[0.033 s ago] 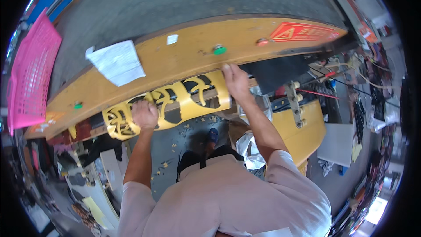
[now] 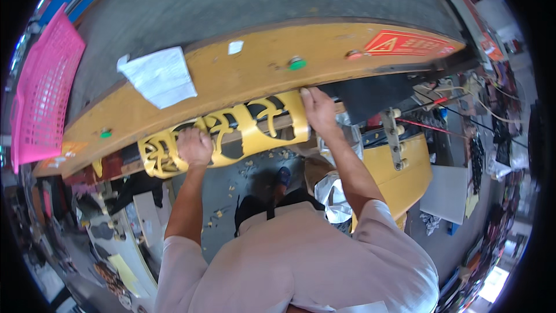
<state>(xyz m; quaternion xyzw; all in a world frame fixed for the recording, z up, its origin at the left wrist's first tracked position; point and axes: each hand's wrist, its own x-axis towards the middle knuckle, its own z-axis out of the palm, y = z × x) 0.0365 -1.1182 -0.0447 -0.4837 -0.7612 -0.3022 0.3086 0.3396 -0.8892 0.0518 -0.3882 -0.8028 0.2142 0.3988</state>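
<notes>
Already, large holes run through the yellow sheet (image 2: 249, 130) — that cutting looks done; what is left cannot be told. It hangs along the lower edge of the orange beam (image 2: 255, 69), the left hand (image 2: 195, 146) curled over its left part, the right hand (image 2: 319, 111) closed narrowly at its right end — scraps (image 2: 219, 213) below.

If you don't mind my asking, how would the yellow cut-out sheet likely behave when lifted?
The yellow cut-out sheet would probably flex, since its lower left edge appears to curl. It is likely light for its size, with so many openings. It might snag or tear where the bands between those openings look narrow.
</notes>
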